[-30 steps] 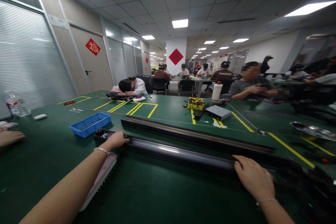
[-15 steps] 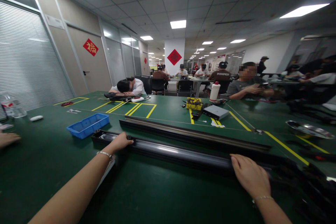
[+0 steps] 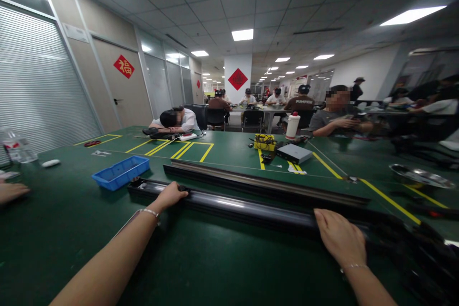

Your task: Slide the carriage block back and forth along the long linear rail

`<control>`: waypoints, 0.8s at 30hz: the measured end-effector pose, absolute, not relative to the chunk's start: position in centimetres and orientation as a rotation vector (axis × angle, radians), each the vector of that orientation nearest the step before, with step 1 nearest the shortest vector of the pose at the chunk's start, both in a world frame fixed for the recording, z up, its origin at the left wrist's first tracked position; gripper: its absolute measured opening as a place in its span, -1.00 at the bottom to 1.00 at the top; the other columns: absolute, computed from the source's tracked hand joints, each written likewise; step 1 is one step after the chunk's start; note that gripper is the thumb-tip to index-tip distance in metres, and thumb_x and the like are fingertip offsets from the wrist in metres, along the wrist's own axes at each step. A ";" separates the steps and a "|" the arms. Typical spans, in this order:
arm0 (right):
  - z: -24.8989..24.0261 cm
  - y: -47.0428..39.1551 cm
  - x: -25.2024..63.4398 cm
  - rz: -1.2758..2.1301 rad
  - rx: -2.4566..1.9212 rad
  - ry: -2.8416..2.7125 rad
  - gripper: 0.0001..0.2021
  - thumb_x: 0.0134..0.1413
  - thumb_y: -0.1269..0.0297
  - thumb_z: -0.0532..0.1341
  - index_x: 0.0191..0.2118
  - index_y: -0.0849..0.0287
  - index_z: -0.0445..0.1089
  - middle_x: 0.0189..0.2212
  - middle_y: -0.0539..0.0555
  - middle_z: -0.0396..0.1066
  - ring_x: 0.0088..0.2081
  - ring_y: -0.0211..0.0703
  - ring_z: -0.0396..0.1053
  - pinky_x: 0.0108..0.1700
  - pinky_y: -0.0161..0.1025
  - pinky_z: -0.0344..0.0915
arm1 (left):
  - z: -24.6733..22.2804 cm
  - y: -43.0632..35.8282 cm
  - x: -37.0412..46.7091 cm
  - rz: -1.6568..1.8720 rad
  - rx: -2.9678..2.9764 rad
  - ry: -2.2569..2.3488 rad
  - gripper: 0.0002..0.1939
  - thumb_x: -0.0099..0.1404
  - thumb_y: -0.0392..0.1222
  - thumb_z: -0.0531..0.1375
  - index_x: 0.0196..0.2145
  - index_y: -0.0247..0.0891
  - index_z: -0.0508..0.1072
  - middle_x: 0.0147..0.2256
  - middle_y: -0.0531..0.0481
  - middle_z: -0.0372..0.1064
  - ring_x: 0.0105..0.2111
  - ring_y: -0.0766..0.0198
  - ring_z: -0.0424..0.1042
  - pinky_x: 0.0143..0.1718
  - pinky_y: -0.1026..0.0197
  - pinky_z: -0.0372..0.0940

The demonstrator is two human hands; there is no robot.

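A long black rail (image 3: 244, 208) lies across the green table in front of me. My left hand (image 3: 172, 197) grips a small dark piece on the rail near its left end, fingers closed. Farther right, my right hand (image 3: 340, 236) is wrapped over the same rail, its fingertips hidden behind it. Just beyond and roughly parallel lies a second long dark rail (image 3: 265, 184), touched by neither hand. A blue tray (image 3: 122, 172) sits beyond the held rail's left end.
On the green table (image 3: 179, 258) are a yellow box with cables (image 3: 264, 142), a grey box (image 3: 294, 153), a white bottle (image 3: 293, 125) and a metal bowl (image 3: 421, 176). Another person's hand (image 3: 13, 192) rests at far left. Dark equipment stands at right.
My left hand has slid slightly to the right along the rail with the small dark piece. My right hand has barely moved.
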State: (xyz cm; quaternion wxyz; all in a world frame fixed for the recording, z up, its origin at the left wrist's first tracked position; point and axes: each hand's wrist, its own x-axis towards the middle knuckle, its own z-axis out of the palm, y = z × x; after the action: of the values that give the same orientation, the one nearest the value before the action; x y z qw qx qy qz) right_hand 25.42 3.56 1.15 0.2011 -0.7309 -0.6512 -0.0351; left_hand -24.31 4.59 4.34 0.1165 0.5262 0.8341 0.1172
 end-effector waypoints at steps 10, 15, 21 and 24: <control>-0.4 4.8 26.1 -0.148 -1.998 -1.642 -0.51 0.15 0.02 -0.18 -0.15 0.02 0.45 -0.04 0.07 0.42 0.05 -0.05 0.24 0.08 0.03 0.05 | 4.1 5.3 -21.7 0.391 1.442 2.581 -0.68 0.17 -0.02 0.14 -0.18 -0.25 0.38 -0.13 -0.22 0.47 -0.04 -0.01 0.40 -0.05 0.04 0.15; -0.5 4.8 26.5 -0.183 -1.971 -1.685 -0.49 0.15 0.04 -0.19 -0.08 0.06 0.42 0.00 0.10 0.39 0.10 -0.03 0.20 0.10 0.04 0.05 | 3.4 5.7 -19.6 0.510 1.404 2.699 -0.62 0.18 -0.08 0.09 -0.13 -0.39 0.38 -0.07 -0.37 0.39 0.01 -0.07 0.33 0.02 -0.01 0.10; -0.2 4.4 26.6 -0.175 -1.997 -1.750 -0.45 0.17 0.02 -0.23 0.01 0.10 0.37 0.05 0.10 0.36 0.12 -0.03 0.18 0.10 0.03 0.08 | 2.0 5.1 -16.0 0.760 1.302 2.853 -0.56 0.21 -0.15 0.00 -0.03 -0.47 0.32 -0.04 -0.42 0.33 0.05 -0.10 0.24 0.03 -0.05 0.09; -0.3 4.4 26.7 -0.176 -1.999 -1.756 -0.44 0.17 0.01 -0.23 0.01 0.10 0.37 0.04 0.10 0.36 0.12 -0.02 0.18 0.10 0.03 0.09 | 1.3 4.6 -14.7 0.875 1.315 2.873 -0.53 0.22 -0.18 -0.03 0.05 -0.45 0.25 0.00 -0.35 0.31 0.07 -0.04 0.22 0.07 -0.03 0.05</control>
State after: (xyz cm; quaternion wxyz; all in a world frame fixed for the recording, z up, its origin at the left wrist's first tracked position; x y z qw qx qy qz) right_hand 26.67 4.40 -0.31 0.2353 -0.7286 -0.6400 -0.0640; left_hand -14.69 4.63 1.27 -0.0684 0.4001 0.8742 0.2664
